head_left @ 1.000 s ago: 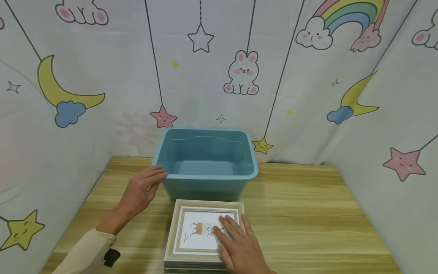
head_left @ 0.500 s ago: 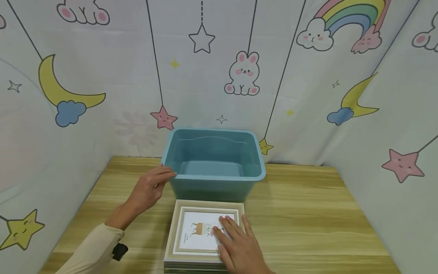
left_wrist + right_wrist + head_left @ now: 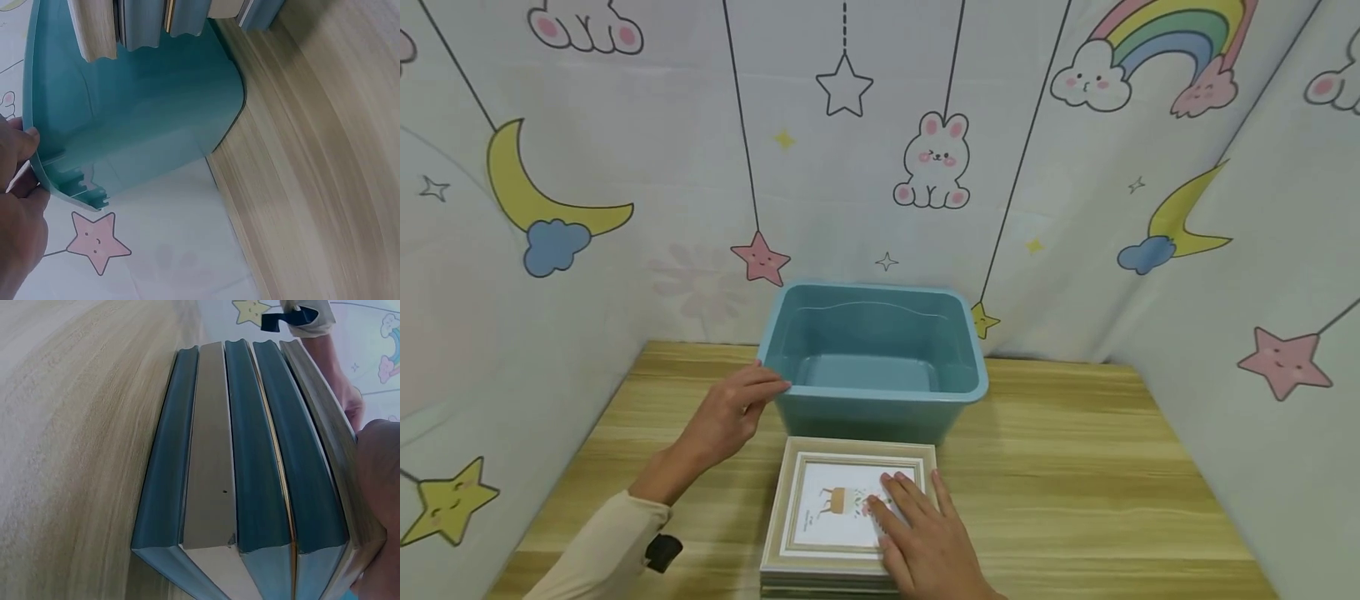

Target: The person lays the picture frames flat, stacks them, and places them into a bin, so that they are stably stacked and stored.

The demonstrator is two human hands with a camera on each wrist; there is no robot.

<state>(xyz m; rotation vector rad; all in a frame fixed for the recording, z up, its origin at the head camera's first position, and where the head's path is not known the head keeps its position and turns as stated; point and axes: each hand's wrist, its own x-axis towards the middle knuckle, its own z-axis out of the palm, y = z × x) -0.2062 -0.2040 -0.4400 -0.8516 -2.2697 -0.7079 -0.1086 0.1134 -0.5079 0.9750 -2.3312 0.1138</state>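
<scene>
My left hand (image 3: 718,417) pinches the rim of a teal plastic bin (image 3: 872,417) at its near left corner, thumb and fingers on either side of the rim in the left wrist view. The bin stands upright with nothing visible inside. Directly in front of it lies a stack of picture frames, the top picture frame (image 3: 831,531) cream-edged with a printed plant on a stand. Flat on that top frame's right side rests my right hand (image 3: 934,537), fingers spread. In the right wrist view, blue picture frames (image 3: 259,456) and beige ones alternate in the stack.
A wood-grain table (image 3: 1075,475) carries everything, with bare surface to the right of the stack. White cartoon-print cloth (image 3: 850,183) encloses the back and both sides. The bin stands close to the back cloth.
The bin has slid to the right and slightly nearer, with my left hand moving along on its rim. My right hand and the stack have stayed put.
</scene>
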